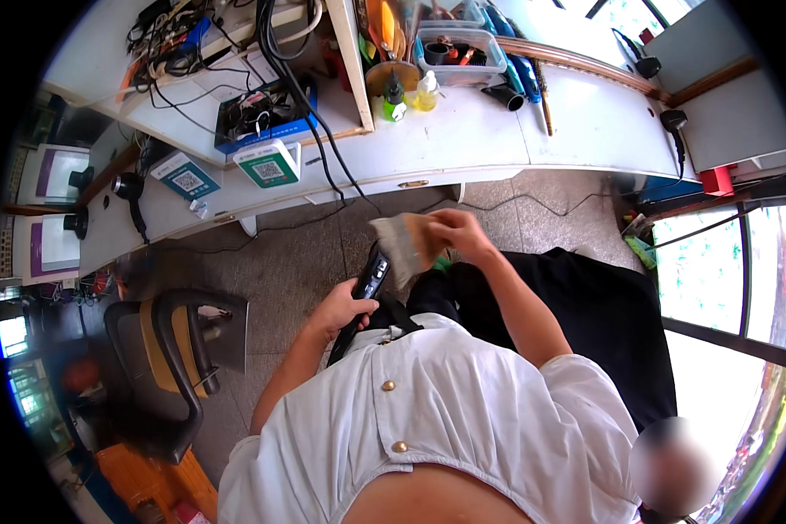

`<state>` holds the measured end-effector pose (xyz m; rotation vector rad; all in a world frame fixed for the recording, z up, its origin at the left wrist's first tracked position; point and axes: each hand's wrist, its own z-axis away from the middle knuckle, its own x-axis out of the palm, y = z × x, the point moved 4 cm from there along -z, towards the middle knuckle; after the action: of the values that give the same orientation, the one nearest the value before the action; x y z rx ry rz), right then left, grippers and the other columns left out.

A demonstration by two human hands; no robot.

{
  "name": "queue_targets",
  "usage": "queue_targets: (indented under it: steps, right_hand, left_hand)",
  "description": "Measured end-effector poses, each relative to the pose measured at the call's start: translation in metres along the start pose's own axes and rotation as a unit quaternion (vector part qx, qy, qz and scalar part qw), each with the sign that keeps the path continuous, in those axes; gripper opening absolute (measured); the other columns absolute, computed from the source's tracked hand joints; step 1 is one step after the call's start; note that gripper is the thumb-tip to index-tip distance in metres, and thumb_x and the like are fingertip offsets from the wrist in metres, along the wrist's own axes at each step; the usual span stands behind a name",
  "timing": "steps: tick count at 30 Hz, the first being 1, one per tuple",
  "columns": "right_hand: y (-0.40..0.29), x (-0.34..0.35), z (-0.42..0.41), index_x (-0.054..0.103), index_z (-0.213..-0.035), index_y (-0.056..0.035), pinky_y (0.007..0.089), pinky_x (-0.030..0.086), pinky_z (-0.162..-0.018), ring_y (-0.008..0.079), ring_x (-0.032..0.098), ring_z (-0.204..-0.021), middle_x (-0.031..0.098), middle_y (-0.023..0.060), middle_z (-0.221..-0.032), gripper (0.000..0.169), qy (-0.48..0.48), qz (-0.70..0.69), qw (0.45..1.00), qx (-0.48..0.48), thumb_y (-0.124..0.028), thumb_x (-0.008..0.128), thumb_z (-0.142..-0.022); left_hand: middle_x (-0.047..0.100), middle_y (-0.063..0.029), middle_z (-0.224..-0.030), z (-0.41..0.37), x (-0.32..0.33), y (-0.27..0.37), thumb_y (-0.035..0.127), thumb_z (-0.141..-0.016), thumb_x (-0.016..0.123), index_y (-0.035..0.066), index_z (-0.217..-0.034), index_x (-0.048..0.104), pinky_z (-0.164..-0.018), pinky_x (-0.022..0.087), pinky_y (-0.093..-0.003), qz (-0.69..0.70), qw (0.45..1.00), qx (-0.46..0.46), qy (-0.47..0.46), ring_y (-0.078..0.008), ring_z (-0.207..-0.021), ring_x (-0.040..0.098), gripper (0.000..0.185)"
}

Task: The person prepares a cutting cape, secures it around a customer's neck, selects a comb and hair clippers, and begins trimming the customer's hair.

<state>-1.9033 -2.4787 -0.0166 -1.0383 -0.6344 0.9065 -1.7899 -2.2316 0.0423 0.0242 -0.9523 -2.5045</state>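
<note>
My left hand [344, 312] is closed around a long black object [372, 275] with shiny silver details on its upper end. Whether that is a hair clipper or a chair's armrest I cannot tell. In my right hand [460, 234] is a wide flat brush [407, 247], pale bristles pointing left and a brown handle under my fingers. Its bristles are slightly blurred and close beside the black object's upper end; contact is not clear. Black cloth [570, 327] spreads to the right of my body, below my right forearm.
A white counter [458, 144] runs ahead, holding bottles, a clear plastic box [462, 59], a hair dryer [128, 190] and printed-code stands [268, 167]. Black cables [331, 150] hang over its edge. An armchair [170, 354] stands left. A person's blurred head [674, 465] appears lower right.
</note>
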Motion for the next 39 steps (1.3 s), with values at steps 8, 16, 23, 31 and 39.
queue_targets:
  steps: [8, 16, 23, 31, 39]
  right_hand:
    - [-0.021, -0.028, 0.006, 0.064, -0.102, 0.0013, 0.0253, 0.049, -0.069, 0.0120, 0.061, -0.077, 0.066, 0.0045, -0.087, 0.023, -0.007, -0.079, 0.995, -0.056, -0.016, 0.063, -0.087]
    - [-0.045, -0.043, -0.014, 0.065, -0.103, -0.0017, 0.0237, 0.048, -0.063, 0.0078, 0.058, -0.072, 0.064, -0.0003, -0.085, 0.024, -0.038, -0.110, 0.993, 0.035, -0.018, 0.067, -0.086]
    - [-0.059, -0.160, -0.054, 0.063, -0.100, 0.0028, 0.0253, 0.045, -0.060, 0.0096, 0.055, -0.067, 0.062, 0.0025, -0.079, 0.022, 0.209, -0.017, 0.978, -0.015, -0.014, 0.064, -0.086]
    - [-0.058, -0.183, -0.122, 0.064, -0.102, -0.0041, 0.0387, 0.049, -0.074, 0.0321, 0.061, -0.081, 0.062, 0.0141, -0.091, 0.024, 0.266, 0.326, 0.900, -0.113, -0.013, 0.066, -0.080]
    - [-0.204, -0.193, -0.192, 0.065, -0.081, -0.0057, 0.0406, 0.046, -0.075, 0.0311, 0.056, -0.087, 0.061, 0.0089, -0.084, 0.006, 0.294, 0.418, 0.769, -0.383, -0.010, 0.061, -0.078]
  left_hand:
    - [0.056, -0.0031, -0.066, -0.016, 0.014, 0.013, 0.006, -0.073, 0.067, 0.001, -0.102, 0.054, -0.048, 0.043, -0.0230, 0.029, 0.993, -0.022, -0.113, -0.0097, -0.049, 0.052, 0.032]
    - [0.063, -0.0179, -0.074, -0.043, 0.020, 0.033, 0.011, -0.069, 0.066, 0.000, -0.102, 0.055, -0.061, 0.051, -0.0397, -0.407, 0.898, 0.128, 0.111, -0.0317, -0.068, 0.063, 0.037]
    - [0.064, -0.0225, -0.089, -0.040, 0.025, 0.094, 0.015, -0.071, 0.065, 0.006, -0.109, 0.054, -0.072, 0.050, -0.0456, -0.388, 0.878, 0.219, 0.177, -0.0415, -0.087, 0.061, 0.040]
    - [0.066, -0.0211, -0.090, -0.070, 0.019, 0.122, 0.020, -0.069, 0.070, 0.004, -0.109, 0.055, -0.071, 0.051, -0.0419, -0.345, 0.883, 0.175, 0.266, -0.0372, -0.083, 0.065, 0.046]
    - [0.066, -0.0184, -0.086, -0.083, 0.049, 0.131, 0.019, -0.069, 0.071, 0.003, -0.105, 0.057, -0.070, 0.051, -0.0399, -0.219, 0.947, 0.078, 0.220, -0.0323, -0.078, 0.066, 0.042]
